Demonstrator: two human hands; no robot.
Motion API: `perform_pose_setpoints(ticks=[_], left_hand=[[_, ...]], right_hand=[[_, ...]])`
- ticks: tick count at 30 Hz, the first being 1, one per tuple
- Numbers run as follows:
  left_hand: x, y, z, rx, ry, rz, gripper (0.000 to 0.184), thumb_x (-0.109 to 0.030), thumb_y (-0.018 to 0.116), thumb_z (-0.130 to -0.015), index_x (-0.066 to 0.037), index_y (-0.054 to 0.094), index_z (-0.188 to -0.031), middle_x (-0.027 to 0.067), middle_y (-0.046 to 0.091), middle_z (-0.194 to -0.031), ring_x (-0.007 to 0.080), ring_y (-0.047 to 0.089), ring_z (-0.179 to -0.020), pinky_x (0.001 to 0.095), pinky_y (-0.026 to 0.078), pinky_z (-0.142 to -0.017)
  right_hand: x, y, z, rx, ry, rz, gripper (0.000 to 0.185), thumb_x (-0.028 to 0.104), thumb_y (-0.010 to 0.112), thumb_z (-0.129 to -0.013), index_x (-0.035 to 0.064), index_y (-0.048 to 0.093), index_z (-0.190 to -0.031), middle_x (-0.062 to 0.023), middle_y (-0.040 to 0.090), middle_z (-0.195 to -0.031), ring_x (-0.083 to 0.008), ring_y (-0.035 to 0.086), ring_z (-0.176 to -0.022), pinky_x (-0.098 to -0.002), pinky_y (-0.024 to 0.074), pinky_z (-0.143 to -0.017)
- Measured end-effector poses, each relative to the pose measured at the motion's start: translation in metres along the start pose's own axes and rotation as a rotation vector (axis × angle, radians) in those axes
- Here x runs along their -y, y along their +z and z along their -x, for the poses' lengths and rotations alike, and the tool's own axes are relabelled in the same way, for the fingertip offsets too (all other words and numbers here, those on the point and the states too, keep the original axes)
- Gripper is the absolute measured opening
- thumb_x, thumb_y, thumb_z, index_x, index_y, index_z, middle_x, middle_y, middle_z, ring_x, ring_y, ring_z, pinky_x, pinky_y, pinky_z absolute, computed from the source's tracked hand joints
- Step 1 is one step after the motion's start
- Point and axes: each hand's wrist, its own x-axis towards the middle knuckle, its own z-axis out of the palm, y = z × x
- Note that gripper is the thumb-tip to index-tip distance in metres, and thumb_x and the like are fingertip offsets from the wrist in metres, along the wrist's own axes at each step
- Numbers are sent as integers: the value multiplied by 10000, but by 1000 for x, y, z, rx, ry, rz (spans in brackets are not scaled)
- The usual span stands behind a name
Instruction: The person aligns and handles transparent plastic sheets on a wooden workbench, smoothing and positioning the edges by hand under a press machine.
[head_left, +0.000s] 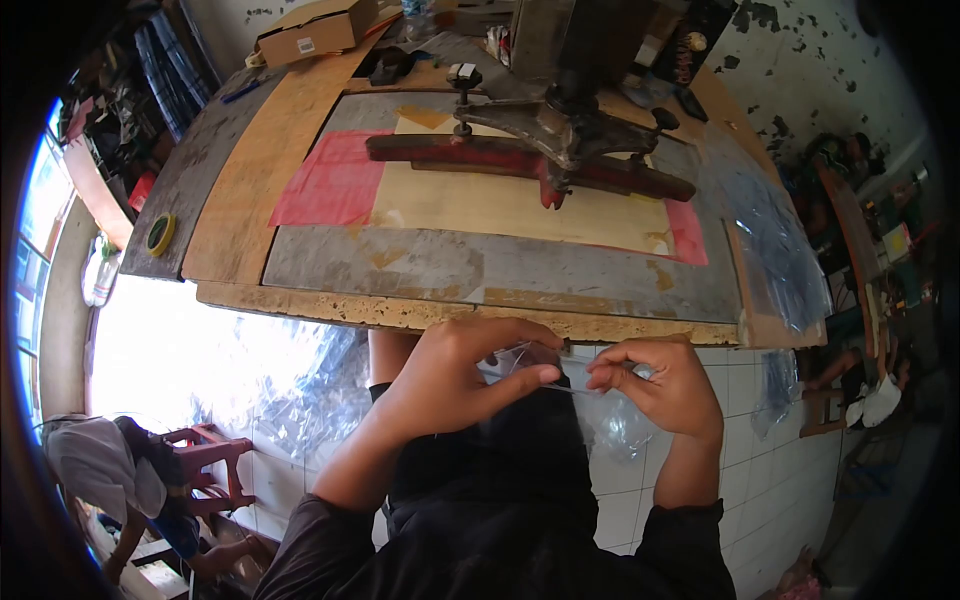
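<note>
In front of the table edge, my left hand [465, 375] curls with thumb and fingers round a thin piece of clear plastic [522, 358]. My right hand [655, 382] pinches at the other side of it with thumb and forefinger. The plastic spans the small gap between both hands, and its full shape is hard to make out. Both hands are above my lap, just below the chipped wooden edge [470, 309] of the worktable. On the table, a dark metal press frame [570, 135] with a red bar stands over a cream sheet [480, 205] with pink ends.
Piles of clear plastic lie on the floor [320, 385] at left and on the table's right side [770, 250]. A yellow tape roll [159, 235] and cardboard box [315, 32] sit on the table. Other people are at the lower left [110, 470] and far right [840, 160].
</note>
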Motion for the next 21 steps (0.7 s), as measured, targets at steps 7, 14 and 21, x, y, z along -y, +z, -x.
perform_pose_setpoints(ticks=[7, 14, 21], left_hand=[[-12, -3, -5, 72, -176, -9, 151, -191, 835, -942, -41, 823, -962, 52, 818, -874, 165, 778, -840, 285, 577, -790], [1, 8, 2, 62, -207, 176, 194, -211, 803, -969, -18, 813, -952, 72, 817, -859, 147, 783, -814, 296, 592, -755], [-8, -4, 2, 80, -312, 246, 205, -191, 765, -1014, 10, 800, -1025, 67, 819, -919, 109, 760, -846, 269, 591, -780]], right_hand=[[11, 0, 2, 38, -9, -15, 129, 33, 710, -1005, -58, 750, -1086, -127, 797, -913, -191, 791, -854, -305, 640, -772], [10, 13, 0, -29, -172, 142, 158, 111, 768, -984, -21, 744, -1068, -104, 782, -917, -173, 769, -789, -300, 601, -681], [13, 13, -1, -62, -31, -24, 140, 120, 772, -989, -19, 755, -987, -88, 766, -829, -150, 746, -754, -285, 588, -663]])
